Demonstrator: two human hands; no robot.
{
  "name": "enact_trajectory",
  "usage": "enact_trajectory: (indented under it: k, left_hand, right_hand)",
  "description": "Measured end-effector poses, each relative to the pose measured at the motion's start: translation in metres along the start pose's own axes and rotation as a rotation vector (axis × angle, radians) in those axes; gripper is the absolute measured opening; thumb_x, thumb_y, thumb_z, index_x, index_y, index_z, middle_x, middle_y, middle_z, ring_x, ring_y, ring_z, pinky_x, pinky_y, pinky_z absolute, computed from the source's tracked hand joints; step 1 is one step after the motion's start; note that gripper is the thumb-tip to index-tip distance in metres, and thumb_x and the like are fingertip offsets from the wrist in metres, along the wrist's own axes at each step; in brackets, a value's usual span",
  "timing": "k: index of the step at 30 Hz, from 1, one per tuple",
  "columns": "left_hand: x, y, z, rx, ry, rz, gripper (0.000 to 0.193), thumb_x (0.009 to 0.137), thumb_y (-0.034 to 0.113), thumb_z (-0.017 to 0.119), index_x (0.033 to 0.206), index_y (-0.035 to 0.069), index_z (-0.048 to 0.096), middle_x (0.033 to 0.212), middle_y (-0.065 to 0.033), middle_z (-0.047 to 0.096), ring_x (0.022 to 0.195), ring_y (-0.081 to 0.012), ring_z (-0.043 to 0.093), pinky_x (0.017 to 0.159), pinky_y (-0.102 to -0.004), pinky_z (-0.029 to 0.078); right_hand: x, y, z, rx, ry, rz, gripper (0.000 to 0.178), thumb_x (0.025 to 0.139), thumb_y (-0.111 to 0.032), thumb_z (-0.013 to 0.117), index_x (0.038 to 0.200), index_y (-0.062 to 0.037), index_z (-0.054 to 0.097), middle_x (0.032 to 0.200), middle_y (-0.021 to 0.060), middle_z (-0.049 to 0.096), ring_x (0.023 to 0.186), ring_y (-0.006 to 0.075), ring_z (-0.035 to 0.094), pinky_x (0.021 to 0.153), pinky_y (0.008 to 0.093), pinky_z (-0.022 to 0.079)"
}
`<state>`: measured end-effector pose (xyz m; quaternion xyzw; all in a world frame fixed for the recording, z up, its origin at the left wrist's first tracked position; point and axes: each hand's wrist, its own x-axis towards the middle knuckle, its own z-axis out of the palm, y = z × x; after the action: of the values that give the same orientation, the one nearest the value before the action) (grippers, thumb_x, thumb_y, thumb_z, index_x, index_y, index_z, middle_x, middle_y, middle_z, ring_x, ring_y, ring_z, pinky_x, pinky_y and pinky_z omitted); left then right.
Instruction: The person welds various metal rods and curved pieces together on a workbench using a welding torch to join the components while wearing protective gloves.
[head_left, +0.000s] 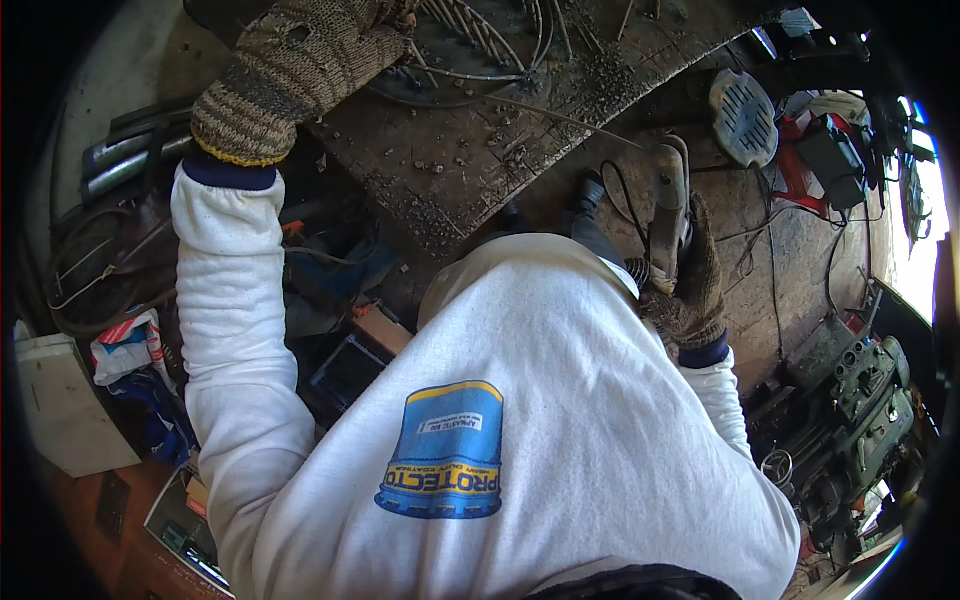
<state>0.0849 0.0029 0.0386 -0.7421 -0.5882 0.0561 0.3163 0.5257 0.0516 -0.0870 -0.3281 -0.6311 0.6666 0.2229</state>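
My left hand [310, 70], in a brown knitted work glove, reaches over the far left of a dark metal table [440, 180]. Its fingertips are curled together beside several bent metal rods [470, 30]; what they grip is hidden. On the right, my gloved right hand [695, 290] is closed around a worn welding electrode holder [667, 205], held upright beside my body. A thin welding electrode [570, 118] runs from the holder's upper end leftward over the table's edge, its far tip near the rods.
Bits of slag [440, 215] litter the tabletop. A round slotted stool seat [744, 118] stands at the right, next to a red and black box [825, 160]. Cables cross the floor there. Green machinery [860, 400] fills the lower right. Metal pipes [130, 165] and hoses lie at left.
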Motion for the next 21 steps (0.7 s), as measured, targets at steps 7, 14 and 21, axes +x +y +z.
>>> enact_trajectory:
  k: [7, 14, 21]
  left_hand:
    - [0.003, -0.007, 0.001, -0.118, -0.049, 0.014, 0.019, 0.085, 0.03, 0.069, 0.099, 0.018, 0.07, 0.086, -0.0021, 0.066, 0.082, -0.0257, 0.063, 0.069, -0.0395, 0.055]
    - [0.005, -0.01, -0.005, -0.486, -0.159, -0.175, 0.019, 0.085, 0.029, 0.069, 0.1, 0.017, 0.072, 0.086, -0.0044, 0.068, 0.083, -0.0258, 0.067, 0.071, -0.0398, 0.056]
    - [0.008, -0.007, -0.002, -0.658, -0.141, -0.186, 0.018, 0.083, 0.026, 0.072, 0.098, 0.017, 0.072, 0.085, -0.0074, 0.07, 0.081, -0.0293, 0.068, 0.072, -0.041, 0.056]
  right_hand:
    - [-0.002, 0.004, -0.001, 0.033, -0.014, 0.006, 0.136, 0.065, -0.037, 0.1, 0.163, -0.0009, 0.012, 0.155, 0.02, 0.045, 0.141, 0.0301, 0.046, 0.12, 0.0435, 0.033]
    - [0.001, -0.005, 0.002, 0.049, -0.013, 0.071, 0.137, 0.065, -0.039, 0.099, 0.163, -0.0005, 0.012, 0.153, 0.0199, 0.046, 0.141, 0.0303, 0.046, 0.12, 0.0432, 0.033]
    - [0.002, 0.0, 0.0, 0.052, -0.028, 0.032, 0.136, 0.066, -0.04, 0.099, 0.163, -0.0004, 0.013, 0.153, 0.0206, 0.046, 0.141, 0.0305, 0.047, 0.119, 0.0437, 0.034]
